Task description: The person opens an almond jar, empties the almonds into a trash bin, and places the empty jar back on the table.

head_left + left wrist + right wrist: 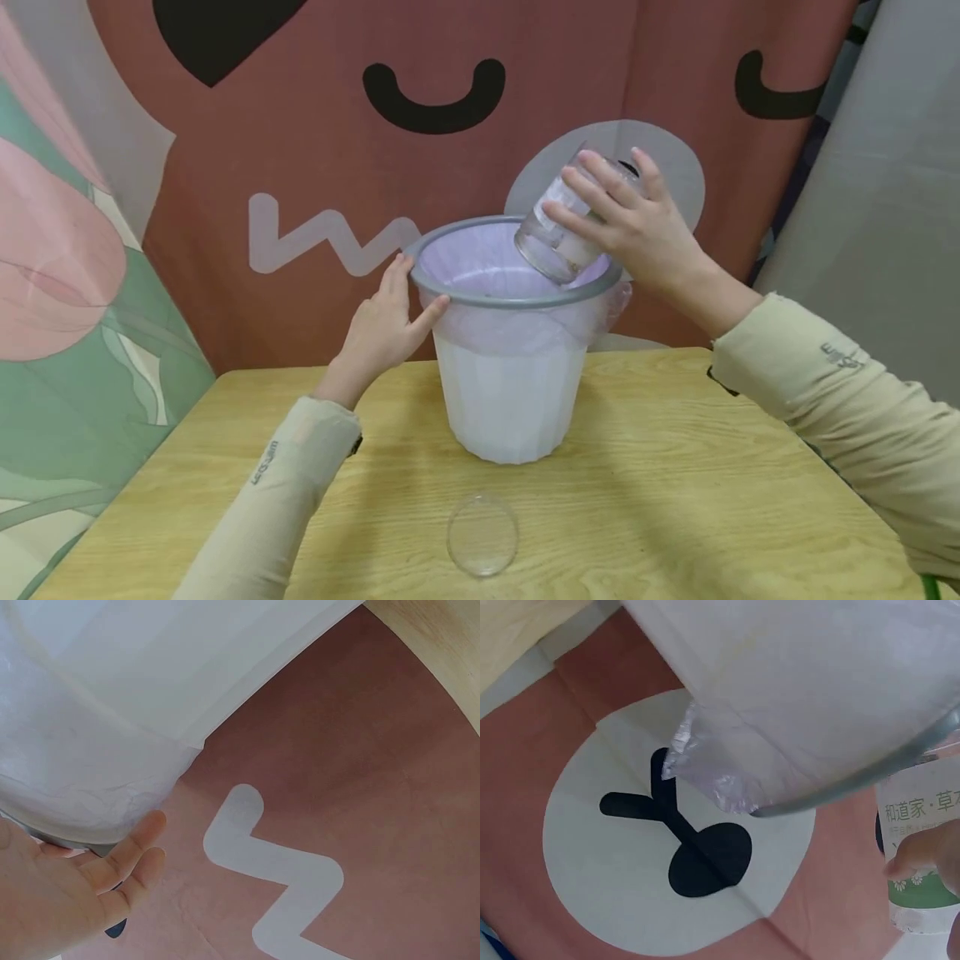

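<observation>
A white trash bin (513,400) with a grey rim, lined with a thin pale purple bag (480,254), stands upright on the table. My left hand (382,321) rests against the left side of its rim, thumb in front and fingers spread. In the left wrist view, two fingertips (150,825) extend beyond the rim. My right hand (630,208) grips a clear jar (922,791) with a white and green label. It tilts the jar over the bin's right side, lower end down and to the left. What is inside the jar is hard to make out.
A clear round lid (483,533) lies on the wood-grain table (375,500) in front of the bin. Behind the table hangs a reddish-brown printed cloth (330,158). Some bag plastic (720,776) bunches outside the rim on the right.
</observation>
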`<state>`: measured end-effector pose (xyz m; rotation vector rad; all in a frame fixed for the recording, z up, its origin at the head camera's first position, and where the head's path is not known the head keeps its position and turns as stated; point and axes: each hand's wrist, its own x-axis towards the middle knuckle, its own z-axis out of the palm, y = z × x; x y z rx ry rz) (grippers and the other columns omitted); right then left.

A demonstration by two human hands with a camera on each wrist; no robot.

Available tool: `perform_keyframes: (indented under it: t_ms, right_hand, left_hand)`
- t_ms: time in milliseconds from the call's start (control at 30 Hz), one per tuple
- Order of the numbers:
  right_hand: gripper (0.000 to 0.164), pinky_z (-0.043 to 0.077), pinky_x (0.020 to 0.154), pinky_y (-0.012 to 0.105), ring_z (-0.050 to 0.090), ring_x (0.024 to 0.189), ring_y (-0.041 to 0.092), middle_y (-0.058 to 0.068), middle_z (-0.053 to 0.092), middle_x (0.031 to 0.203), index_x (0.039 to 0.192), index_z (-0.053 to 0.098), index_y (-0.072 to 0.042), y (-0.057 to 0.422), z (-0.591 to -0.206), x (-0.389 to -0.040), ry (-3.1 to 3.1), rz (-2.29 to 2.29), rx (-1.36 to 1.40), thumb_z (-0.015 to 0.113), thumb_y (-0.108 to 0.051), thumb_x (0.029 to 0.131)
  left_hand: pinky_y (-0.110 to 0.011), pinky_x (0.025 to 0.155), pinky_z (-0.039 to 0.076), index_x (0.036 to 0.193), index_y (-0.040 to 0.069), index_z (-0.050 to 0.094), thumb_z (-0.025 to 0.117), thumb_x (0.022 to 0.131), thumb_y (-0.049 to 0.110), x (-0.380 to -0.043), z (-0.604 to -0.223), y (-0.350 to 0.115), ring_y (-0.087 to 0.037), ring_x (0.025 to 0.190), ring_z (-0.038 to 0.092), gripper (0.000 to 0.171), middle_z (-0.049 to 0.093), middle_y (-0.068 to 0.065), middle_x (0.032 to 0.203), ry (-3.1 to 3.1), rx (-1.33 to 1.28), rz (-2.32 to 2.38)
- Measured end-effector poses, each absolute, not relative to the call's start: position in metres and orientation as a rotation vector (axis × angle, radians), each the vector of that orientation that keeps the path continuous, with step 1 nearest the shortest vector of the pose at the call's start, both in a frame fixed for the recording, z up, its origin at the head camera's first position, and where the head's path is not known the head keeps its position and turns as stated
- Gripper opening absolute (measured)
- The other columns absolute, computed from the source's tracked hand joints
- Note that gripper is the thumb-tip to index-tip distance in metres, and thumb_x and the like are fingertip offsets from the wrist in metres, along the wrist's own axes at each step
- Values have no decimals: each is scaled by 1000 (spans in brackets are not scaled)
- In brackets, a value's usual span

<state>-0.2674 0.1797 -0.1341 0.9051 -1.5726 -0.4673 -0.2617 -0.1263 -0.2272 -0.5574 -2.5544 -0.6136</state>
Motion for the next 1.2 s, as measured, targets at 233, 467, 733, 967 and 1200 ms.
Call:
perform_keyframes:
  t_ms: [233, 467, 733, 967, 1200]
  right_hand:
    - [66, 21, 94, 57, 26, 127, 30, 15, 35, 131, 130, 41, -17, 184, -133, -264, -1682, -537, 914, 54, 17, 75]
    - [70, 22, 94, 56, 26, 127, 28, 14, 37, 130, 128, 43, -19, 185, -139, -265, -1653, -495, 897, 59, 18, 71]
    - [72, 17, 95, 57, 25, 128, 27, 13, 35, 132, 129, 43, -20, 185, -140, -262, -1706, -380, 849, 57, 19, 71]
    - [65, 18, 89, 59, 32, 122, 30, 15, 39, 128, 126, 46, -21, 186, -138, -258, -1704, -260, 809, 65, 8, 72]
    - [82, 19, 82, 60, 34, 114, 38, 21, 39, 123, 128, 45, -18, 189, -137, -249, -1754, -243, 742, 83, -10, 56]
  left_hand:
    - [-50, 86, 37, 142, 1, 12, 31, 86, 64, -261, -229, -128, -38, 91, 56, 86, 11, -15, 146, -2556, -554, -616]
    - [-49, 83, 39, 142, 0, 11, 30, 86, 64, -260, -231, -128, -37, 81, 58, 87, 11, -15, 146, -2575, -545, -606]
    - [-48, 81, 41, 141, 0, 13, 31, 86, 64, -261, -231, -128, -36, 80, 58, 86, 12, -15, 146, -2560, -540, -612]
    - [-51, 87, 36, 142, 1, 12, 31, 86, 64, -260, -229, -127, -38, 97, 54, 86, 10, -15, 147, -2571, -546, -612]
    - [-51, 87, 35, 142, 1, 11, 30, 86, 64, -260, -226, -128, -38, 97, 54, 86, 9, -14, 147, -2575, -546, -609]
